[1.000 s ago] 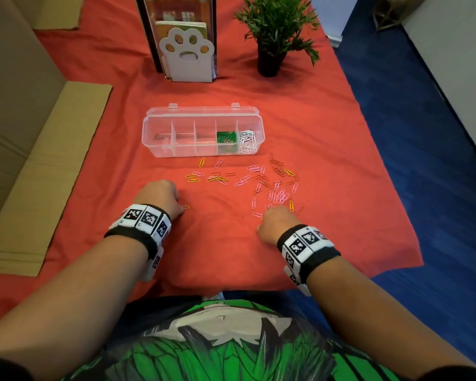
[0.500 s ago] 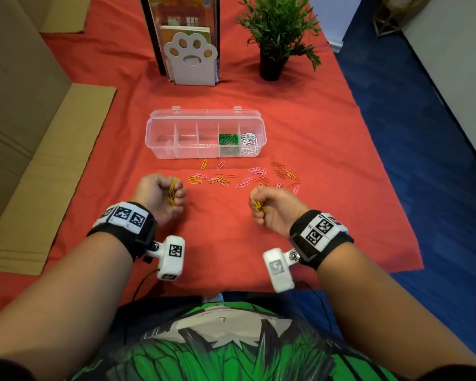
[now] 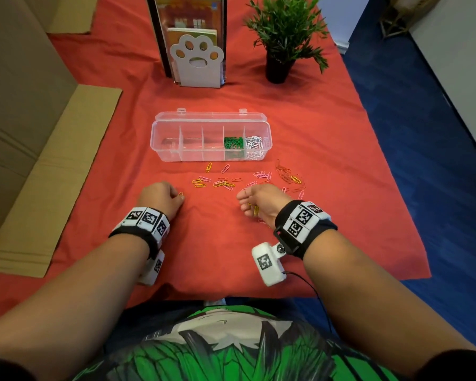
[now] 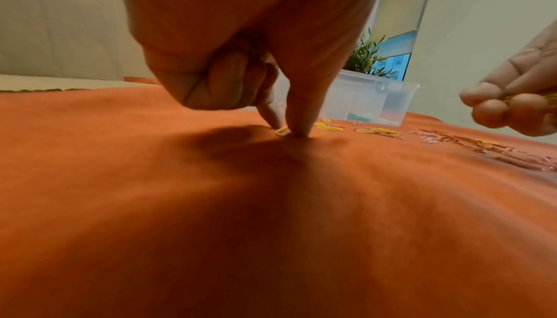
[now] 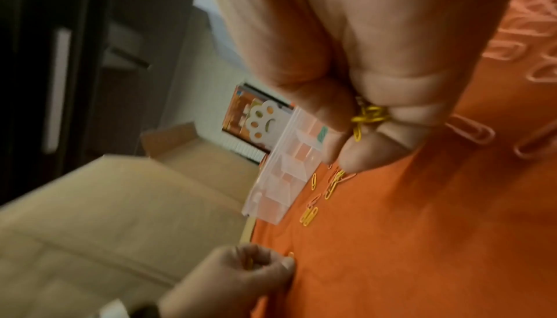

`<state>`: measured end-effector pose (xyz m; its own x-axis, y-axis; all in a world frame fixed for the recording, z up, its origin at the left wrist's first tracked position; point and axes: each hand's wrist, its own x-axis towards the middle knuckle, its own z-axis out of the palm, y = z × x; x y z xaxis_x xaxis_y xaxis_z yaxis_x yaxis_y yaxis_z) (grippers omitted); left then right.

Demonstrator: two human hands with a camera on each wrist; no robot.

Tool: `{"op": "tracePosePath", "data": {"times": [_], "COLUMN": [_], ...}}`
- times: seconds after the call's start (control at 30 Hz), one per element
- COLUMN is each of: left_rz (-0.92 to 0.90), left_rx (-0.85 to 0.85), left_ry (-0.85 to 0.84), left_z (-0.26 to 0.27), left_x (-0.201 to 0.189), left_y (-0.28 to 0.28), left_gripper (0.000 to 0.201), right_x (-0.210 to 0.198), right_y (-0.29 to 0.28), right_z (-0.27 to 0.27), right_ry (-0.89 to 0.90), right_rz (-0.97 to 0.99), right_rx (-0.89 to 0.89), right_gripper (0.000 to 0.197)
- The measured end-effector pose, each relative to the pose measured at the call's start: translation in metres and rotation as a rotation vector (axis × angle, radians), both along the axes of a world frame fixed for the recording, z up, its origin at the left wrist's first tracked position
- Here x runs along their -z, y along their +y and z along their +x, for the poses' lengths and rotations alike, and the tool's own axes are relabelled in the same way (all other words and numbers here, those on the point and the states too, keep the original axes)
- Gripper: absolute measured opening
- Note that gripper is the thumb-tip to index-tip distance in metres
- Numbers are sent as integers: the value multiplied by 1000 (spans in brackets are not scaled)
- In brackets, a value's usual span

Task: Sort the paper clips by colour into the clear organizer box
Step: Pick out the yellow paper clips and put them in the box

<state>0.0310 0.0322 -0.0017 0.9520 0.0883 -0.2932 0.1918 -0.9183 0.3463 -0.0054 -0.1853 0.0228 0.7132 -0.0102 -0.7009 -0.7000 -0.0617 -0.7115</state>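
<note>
The left hand (image 3: 160, 198) is down on the red cloth (image 3: 327, 133), thumb and forefinger tips pressed to the fabric on either side of a single yellow clip (image 4: 282, 131), pinching it where it lies; the other fingers are curled into the palm. The right hand (image 3: 261, 203) is raised just above the cloth with its fingers clenched round a bunch of yellow clips (image 5: 366, 116), one of them dangling below the knuckles. The clear organizer box (image 3: 212, 116) stands open at the middle of the cloth, just beyond both hands: green clips (image 3: 233, 143) fill the second compartment from the right and white clips (image 3: 254, 143) the rightmost one, while nothing can be made out in the three on the left. The loose clips (image 3: 259, 178), yellow, pink and orange, lie scattered on the cloth between the box and the hands, thickest toward the right. Each wrist wears a band with black-and-white square code markers (image 3: 304, 217); small characters beside them are too tiny to read. At the far edge stands a white paw-shaped bookend (image 3: 197, 64) in front of books whose covers show no legible title, with a potted plant (image 3: 283, 31) to its right. Flattened cardboard (image 3: 52, 174) lies along the left side.
</note>
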Motion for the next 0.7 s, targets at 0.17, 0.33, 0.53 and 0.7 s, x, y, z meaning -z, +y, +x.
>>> {"op": "tracePosePath", "data": {"times": [0.17,0.33,0.53,0.7], "left_rz": [29,99,156,153], "left_rx": [80,164,206,238], "left_ry": [52,53,107,174], "left_z": [4,6,8,8], "left_x": [5,2,-1,0], "left_y": [-6,-6,-11,-15], "left_gripper": [27,31,22,25], "right_x": [0,-5,0,3], "right_y": [1,-3,-1,15], "right_z": [17,32,40,40], "right_ry": [-81,-133,-120,-42], "right_rz": [-151,-127,-159,-92], "right_rx": [-49,14,-27,-62], "right_gripper": [35,31,31,31]}}
